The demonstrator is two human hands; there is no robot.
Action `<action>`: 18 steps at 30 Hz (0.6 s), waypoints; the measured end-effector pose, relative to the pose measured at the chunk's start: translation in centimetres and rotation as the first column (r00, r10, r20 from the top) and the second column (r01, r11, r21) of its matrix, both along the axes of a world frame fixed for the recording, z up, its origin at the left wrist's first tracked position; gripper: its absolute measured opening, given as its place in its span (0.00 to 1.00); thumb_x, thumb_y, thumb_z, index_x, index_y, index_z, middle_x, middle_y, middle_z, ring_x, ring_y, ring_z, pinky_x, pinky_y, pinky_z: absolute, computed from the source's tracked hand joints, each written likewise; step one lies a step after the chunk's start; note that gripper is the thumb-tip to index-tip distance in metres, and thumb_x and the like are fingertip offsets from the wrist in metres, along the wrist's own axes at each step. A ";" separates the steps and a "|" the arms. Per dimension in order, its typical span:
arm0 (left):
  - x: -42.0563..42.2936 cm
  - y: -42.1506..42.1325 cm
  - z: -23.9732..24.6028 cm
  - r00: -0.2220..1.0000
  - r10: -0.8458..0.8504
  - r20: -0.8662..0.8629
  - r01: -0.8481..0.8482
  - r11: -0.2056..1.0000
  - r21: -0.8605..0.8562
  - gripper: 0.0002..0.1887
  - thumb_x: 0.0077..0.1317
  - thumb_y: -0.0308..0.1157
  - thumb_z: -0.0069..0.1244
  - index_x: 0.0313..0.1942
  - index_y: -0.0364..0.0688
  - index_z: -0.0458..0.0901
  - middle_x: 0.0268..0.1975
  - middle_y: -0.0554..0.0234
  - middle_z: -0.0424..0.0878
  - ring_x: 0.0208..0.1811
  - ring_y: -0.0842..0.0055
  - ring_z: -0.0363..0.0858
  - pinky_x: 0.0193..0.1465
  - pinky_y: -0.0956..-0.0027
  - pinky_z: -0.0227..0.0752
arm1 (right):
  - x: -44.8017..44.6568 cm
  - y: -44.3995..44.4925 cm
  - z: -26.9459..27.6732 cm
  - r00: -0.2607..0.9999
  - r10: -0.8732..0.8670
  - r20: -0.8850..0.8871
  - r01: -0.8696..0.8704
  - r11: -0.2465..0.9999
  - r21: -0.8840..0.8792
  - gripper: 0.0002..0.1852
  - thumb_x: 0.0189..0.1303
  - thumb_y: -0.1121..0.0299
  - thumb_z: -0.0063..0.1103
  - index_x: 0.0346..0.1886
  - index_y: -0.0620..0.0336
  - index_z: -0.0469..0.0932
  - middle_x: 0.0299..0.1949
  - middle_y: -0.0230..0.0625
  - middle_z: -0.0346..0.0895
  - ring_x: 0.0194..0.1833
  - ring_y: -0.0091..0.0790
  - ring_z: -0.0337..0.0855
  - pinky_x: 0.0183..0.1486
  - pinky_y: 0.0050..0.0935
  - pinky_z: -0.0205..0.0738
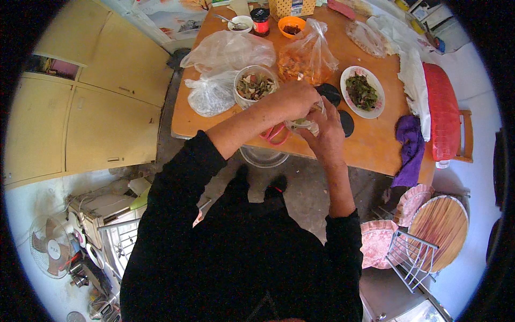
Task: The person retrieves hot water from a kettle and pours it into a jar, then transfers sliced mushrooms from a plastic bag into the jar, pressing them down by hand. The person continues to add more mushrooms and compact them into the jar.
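Note:
Over the front of the wooden table, my left hand [299, 97] grips the top of a small clear plastic bag [302, 125] with pale green contents. My right hand [326, 131] holds the same bag from the right side; the fingers partly hide it. Left of the hands stands a clear round tub [256, 84] of chopped, mixed food, partly behind my left forearm. Red-handled scissors [277, 135] lie beneath that forearm, their blades hidden. Two black round lids, a farther one [330, 95] and a nearer one [346, 123], rest beside my right hand.
An oval plate of green leaves [362, 91] sits to the right. Farther back are a knotted bag of orange food [303, 66], an orange bowl [291, 27] and a dark jar [260, 23]. A purple cloth [409, 151] hangs over the right edge of the wooden table [376, 147].

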State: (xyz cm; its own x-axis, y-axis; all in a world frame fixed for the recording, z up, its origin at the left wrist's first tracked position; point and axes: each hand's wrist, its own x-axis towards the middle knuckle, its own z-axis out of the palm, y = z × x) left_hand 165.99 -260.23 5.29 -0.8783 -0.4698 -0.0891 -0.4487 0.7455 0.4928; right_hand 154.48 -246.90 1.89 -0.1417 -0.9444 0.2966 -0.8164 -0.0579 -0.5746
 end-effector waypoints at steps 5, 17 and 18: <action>2.3 -1.5 2.2 0.991 -0.046 -0.122 0.038 0.997 -0.065 0.10 0.61 0.30 0.54 0.42 0.41 0.85 0.37 0.44 0.86 0.41 0.50 0.86 0.47 0.49 0.78 | -0.5 0.3 -0.6 0.997 0.018 -0.073 -0.021 0.999 -0.044 0.23 0.44 0.63 0.80 0.44 0.51 0.80 0.68 0.52 0.67 0.66 0.59 0.70 0.63 0.50 0.74; 8.3 -4.5 -1.6 0.991 0.121 0.048 -0.100 0.942 -0.321 0.10 0.59 0.27 0.54 0.40 0.37 0.86 0.44 0.46 0.87 0.47 0.53 0.86 0.51 0.52 0.79 | 0.0 0.2 0.1 0.997 0.035 -0.063 -0.036 0.999 -0.018 0.24 0.40 0.69 0.81 0.43 0.53 0.79 0.70 0.52 0.66 0.66 0.57 0.71 0.63 0.48 0.73; 8.3 -4.7 -1.7 0.989 0.121 0.087 -0.086 0.942 -0.325 0.10 0.59 0.25 0.51 0.40 0.37 0.87 0.45 0.45 0.87 0.47 0.53 0.86 0.51 0.53 0.80 | 0.1 0.2 0.0 0.997 0.041 -0.063 -0.043 0.999 -0.027 0.24 0.40 0.69 0.81 0.43 0.53 0.79 0.70 0.52 0.66 0.67 0.57 0.71 0.63 0.48 0.73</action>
